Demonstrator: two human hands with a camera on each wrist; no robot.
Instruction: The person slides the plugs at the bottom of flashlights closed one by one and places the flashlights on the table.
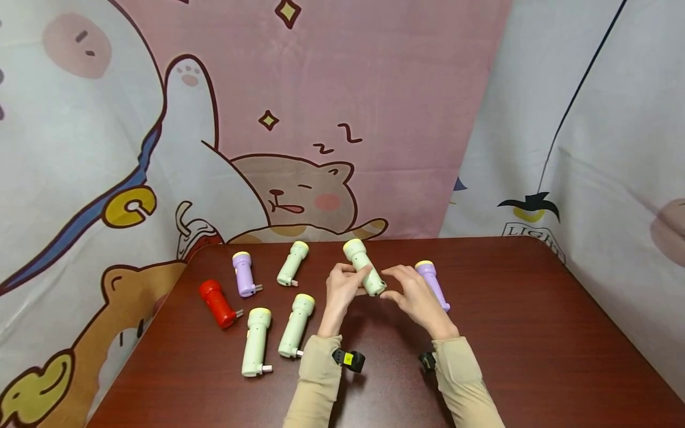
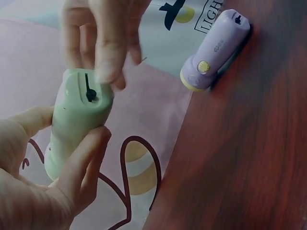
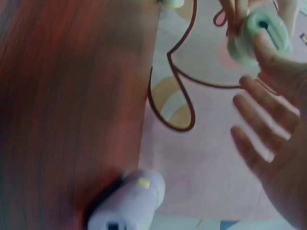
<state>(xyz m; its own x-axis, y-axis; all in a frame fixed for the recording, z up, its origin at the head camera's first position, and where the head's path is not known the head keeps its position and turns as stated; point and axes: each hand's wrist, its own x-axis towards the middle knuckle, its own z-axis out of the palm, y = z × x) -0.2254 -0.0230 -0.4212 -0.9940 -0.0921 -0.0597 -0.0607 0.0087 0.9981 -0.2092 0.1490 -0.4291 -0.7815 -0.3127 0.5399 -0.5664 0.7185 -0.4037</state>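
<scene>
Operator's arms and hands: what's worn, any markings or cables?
Left hand and right hand: ungloved. Long beige sleeves, left sleeve and right sleeve. Each wrist has a small black device, left device with a yellow patch, right device partly hidden. No cables visible.

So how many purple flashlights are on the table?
2: a purple flashlight at the back left, beside the red flashlight, and another purple flashlight farther right, beside the right grip.
</scene>
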